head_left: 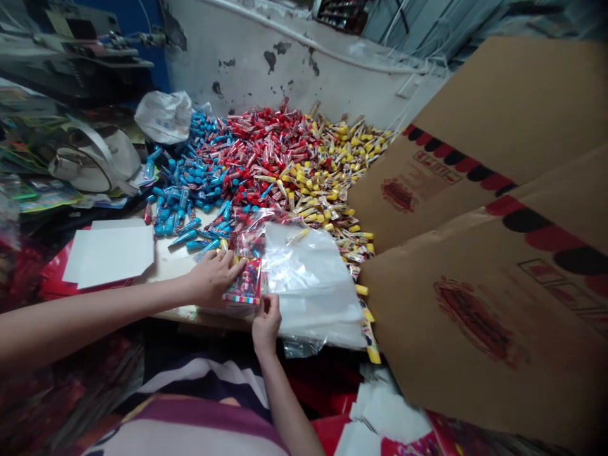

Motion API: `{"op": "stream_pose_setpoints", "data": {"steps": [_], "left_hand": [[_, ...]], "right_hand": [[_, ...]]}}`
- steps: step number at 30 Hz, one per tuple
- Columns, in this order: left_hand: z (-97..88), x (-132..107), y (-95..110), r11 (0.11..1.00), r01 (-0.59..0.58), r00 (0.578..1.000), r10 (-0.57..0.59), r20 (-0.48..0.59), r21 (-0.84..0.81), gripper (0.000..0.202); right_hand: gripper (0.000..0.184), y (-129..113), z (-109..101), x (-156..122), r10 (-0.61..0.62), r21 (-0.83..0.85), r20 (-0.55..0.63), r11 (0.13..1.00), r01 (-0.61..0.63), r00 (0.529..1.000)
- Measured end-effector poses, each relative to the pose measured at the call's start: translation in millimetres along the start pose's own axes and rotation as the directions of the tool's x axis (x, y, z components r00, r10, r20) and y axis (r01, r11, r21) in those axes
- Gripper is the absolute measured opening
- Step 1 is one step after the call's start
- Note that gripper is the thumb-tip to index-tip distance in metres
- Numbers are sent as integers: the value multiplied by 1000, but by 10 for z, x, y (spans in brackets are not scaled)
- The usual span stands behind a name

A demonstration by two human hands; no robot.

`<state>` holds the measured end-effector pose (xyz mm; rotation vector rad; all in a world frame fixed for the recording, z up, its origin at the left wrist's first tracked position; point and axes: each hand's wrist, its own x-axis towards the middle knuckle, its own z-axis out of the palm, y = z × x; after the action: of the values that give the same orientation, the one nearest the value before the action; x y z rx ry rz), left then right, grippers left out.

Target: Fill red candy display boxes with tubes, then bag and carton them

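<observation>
**Clear plastic bag [308,285] and picture card [242,282] held at table edge**

Surroundings: the table [175,266] carries three heaps of small wrapped sweets, sorted by colour: blue [185,180], red [266,152], yellow [332,158]. The heaps run back to a stained wall [285,57] with flaking paint. Two large cardboard flaps [479,285] printed with red and black scallops cut in from the right and hide that side of the table. Left of the heaps sit a white handbag [95,161] and a crumpled white plastic sack [164,117]. Loose white sheets [109,253] lie beside the left forearm. Some blue and yellow sweets have spilled close to the card and bag.

Task items: the card lies near the front edge of the table, at the left end of the bag, with film gathered over its top. Cannot tell whether it is inside the bag.

Pose: the left arm [90,320] reaches in low from the side. The left hand [211,277] is curled over the card's upper left, gripping it. The right forearm rises from below, past a striped shirt [190,418]. The right hand [266,323] pinches the card's lower corner, where it meets the bag.
</observation>
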<state>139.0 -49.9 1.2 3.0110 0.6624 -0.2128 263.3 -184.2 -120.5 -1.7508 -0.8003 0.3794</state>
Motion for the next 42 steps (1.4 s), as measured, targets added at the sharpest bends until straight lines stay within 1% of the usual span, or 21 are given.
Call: {"op": "stream_pose_setpoints", "data": {"steps": [3, 5, 8, 9, 11, 12, 13, 14, 16, 17, 18, 20, 23, 25, 27, 28, 31, 34, 36, 38, 42], "left_hand": [[44, 21, 29, 1000, 4, 1000, -4, -13, 0, 100], [22, 19, 60, 1000, 16, 1000, -16, 4, -10, 101], [-106, -77, 61, 995, 59, 998, -56, 40, -77, 105], [-161, -144, 37, 989, 86, 996, -83, 27, -118, 105], [-259, -332, -45, 958, 175, 978, -195, -69, -228, 98], [-291, -443, -92, 924, 241, 947, -290, -137, -296, 89], [-307, -558, -134, 872, 314, 892, -406, -197, -377, 78], [-306, -668, -165, 797, 386, 819, -528, -225, -465, 70], [-253, -849, -178, 599, 487, 668, -724, -170, -636, 64], [-206, -910, -161, 497, 511, 614, -782, -106, -701, 65], [-150, -949, -130, 410, 518, 584, -811, -40, -751, 66], [-27, -963, -52, 299, 494, 575, -817, 49, -816, 62], [132, -876, 49, 245, 417, 598, -799, 61, -875, 51], [197, -796, 81, 224, 407, 570, -820, 54, -885, 46], [233, -741, 89, 232, 428, 533, -846, 36, -873, 43], [244, -734, 86, 244, 435, 524, -851, 24, -867, 41], [280, -813, 64, 245, 409, 549, -836, 23, -879, 39], [366, -971, 33, 127, 339, 592, -799, 106, -932, 37], [465, -1027, 15, 32, 291, 600, -785, 156, -956, 35], [586, -988, 9, -16, 257, 579, -798, 167, -966, 33], [805, -691, 82, 41, 179, 480, -876, 50, -983, 32]], "right_hand": [[29, 35, 117, 41, -140, -118, 20, 983, 141, 990], [28, 60, 75, 117, -168, -144, 49, 974, 174, 985], [25, 23, -140, 259, -184, -194, 36, 963, 188, 982], [25, -33, -231, 307, -190, -216, -9, 959, 184, 982], [25, -219, -382, 403, -231, -261, -107, 945, 197, 967], [26, -339, -424, 452, -278, -280, -118, 930, 237, 953], [27, -467, -435, 501, -343, -292, -78, 905, 308, 936], [29, -591, -411, 551, -417, -294, 10, 867, 401, 909], [34, -797, -272, 649, -528, -261, 265, 767, 587, 807], [38, -869, -170, 693, -543, -246, 384, 719, 650, 747], [42, -919, -60, 732, -528, -245, 484, 684, 687, 698], [48, -962, 143, 791, -432, -289, 628, 643, 709, 647], [49, -955, 315, 828, -277, -368, 729, 612, 700, 626], [48, -950, 338, 825, -238, -393, 746, 597, 700, 622], [47, -956, 327, 814, -232, -409, 746, 580, 704, 624], [47, -962, 319, 810, -232, -416, 745, 572, 707, 625], [46, -969, 307, 809, -236, -421, 746, 557, 716, 622], [44, -958, 312, 819, -241, -417, 748, 554, 720, 618], [42, -947, 315, 823, -241, -419, 747, 553, 720, 620], [39, -939, 315, 827, -244, -417, 745, 555, 719, 621], [32, -941, 296, 829, -273, -381, 749, 568, 729, 604]]}}
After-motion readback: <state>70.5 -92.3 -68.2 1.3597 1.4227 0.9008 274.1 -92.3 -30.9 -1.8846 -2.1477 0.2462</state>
